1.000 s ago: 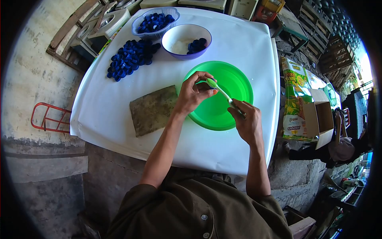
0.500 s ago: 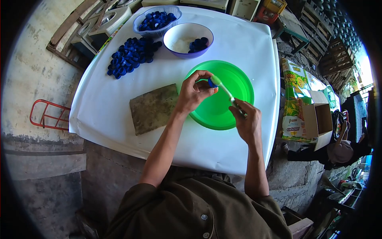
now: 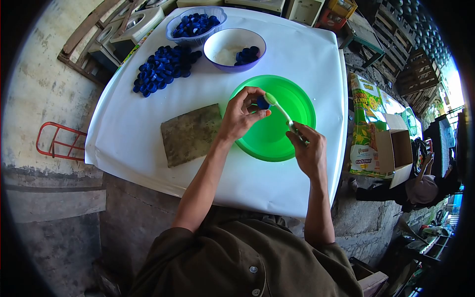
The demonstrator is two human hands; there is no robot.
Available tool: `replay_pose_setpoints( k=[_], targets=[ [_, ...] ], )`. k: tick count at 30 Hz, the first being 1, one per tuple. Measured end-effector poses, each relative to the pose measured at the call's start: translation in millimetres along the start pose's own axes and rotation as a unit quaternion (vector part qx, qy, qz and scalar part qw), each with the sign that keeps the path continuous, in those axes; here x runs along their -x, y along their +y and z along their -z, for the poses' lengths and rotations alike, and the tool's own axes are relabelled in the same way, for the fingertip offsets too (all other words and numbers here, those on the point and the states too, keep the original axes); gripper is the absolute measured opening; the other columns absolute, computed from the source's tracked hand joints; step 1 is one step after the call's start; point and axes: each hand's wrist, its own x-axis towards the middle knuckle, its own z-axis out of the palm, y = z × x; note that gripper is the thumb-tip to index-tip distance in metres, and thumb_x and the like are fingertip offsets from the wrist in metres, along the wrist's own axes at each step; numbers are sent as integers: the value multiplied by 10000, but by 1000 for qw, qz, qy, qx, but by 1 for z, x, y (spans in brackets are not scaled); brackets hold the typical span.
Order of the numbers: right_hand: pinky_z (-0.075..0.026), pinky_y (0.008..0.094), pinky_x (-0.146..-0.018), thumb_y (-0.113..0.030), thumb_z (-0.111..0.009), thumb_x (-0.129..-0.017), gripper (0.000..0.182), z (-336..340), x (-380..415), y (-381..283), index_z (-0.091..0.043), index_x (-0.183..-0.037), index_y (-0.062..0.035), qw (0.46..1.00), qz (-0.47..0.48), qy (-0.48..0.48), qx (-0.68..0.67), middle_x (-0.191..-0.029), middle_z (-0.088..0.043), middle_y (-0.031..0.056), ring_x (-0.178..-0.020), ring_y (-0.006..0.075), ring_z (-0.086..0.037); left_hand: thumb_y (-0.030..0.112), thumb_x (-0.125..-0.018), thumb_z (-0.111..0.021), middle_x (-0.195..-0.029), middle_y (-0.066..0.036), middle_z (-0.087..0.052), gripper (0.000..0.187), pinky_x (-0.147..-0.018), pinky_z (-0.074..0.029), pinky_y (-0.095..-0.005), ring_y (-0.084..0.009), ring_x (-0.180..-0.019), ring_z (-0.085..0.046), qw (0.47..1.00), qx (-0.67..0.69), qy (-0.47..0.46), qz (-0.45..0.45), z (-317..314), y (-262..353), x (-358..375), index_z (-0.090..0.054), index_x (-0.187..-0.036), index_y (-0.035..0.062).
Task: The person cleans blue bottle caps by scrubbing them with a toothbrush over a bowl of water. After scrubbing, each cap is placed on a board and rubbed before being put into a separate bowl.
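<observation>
Between the fingertips of my left hand (image 3: 242, 114) is a blue bottle cap (image 3: 262, 103), held above the green basin (image 3: 309, 106). My right hand (image 3: 309, 148) grips the handle of a green-and-white toothbrush (image 3: 281, 110). The brush's head meets or nearly meets the cap; the bristles are hidden. Liquid seems to lie in the basin, though its level is hard to make out. Farther back, a white-and-purple bowl (image 3: 235, 67) holds several blue caps (image 3: 247, 56) and something whitish. Left of it lies a heap of blue caps (image 3: 161, 72) on the table.
A light-blue basket (image 3: 173, 36) full of blue caps stands at the back of the white-covered table (image 3: 133, 131). A worn flat slab (image 3: 192, 134) lies left of my forearm. An open cardboard box (image 3: 396, 153) and a seated person (image 3: 420, 188) are off to the right.
The toothbrush has shifted slightly against the cap, and its head is turned a little differently. Both hands stay nearly in place over the basin.
</observation>
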Motion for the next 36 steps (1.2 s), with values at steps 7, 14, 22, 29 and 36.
replay_pose_setpoints(
  k=[7, 14, 22, 29, 36],
  targets=[
    [-537, 336, -692, -53, -752, -849, 278, 2, 1, -6, -707, -1103, 47, 999, -30, -30, -19, -880, -717, 196, -735, 241, -703, -54, -841, -710, -1086, -82, -612, 389, -891, -593, -298, -141, -983, -626, 1000, 26, -1, 8, 5, -5, 1, -536, -1185, 0],
    [-504, 329, -643, -66, -754, -852, 272, 3, -3, -8, -714, -1100, 39, 997, -69, -38, -26, -809, -702, 159, -636, 173, -615, -40, -879, -697, -1037, -52, -651, 341, -869, -534, -281, -117, -944, -621, 999, 50, -6, 6, 6, 0, 0, -575, -1192, 21],
    [-487, 308, -616, -58, -750, -855, 286, -8, 0, -5, -707, -1123, 32, 995, -67, -35, -72, -785, -691, 132, -626, 139, -585, -37, -897, -667, -1008, -42, -656, 364, -841, -492, -258, -100, -922, -608, 989, 146, -8, 28, 9, 0, -1, -554, -1237, 26],
    [-489, 307, -618, -49, -746, -858, 274, -8, -1, -3, -706, -1113, 42, 994, -66, -33, -81, -772, -683, 123, -630, 141, -584, -36, -899, -663, -1020, -58, -658, 378, -860, -506, -288, -128, -919, -621, 988, 147, -7, 39, 14, -7, -3, -544, -1253, 16],
    [-489, 311, -616, -54, -746, -857, 270, -7, -1, -5, -707, -1107, 40, 993, -78, -29, -80, -769, -684, 130, -627, 142, -586, -7, -934, -636, -1091, -114, -669, 349, -904, -546, -352, -201, -971, -668, 990, 135, -35, 31, 12, -4, -3, -537, -1268, -8]
  ],
)
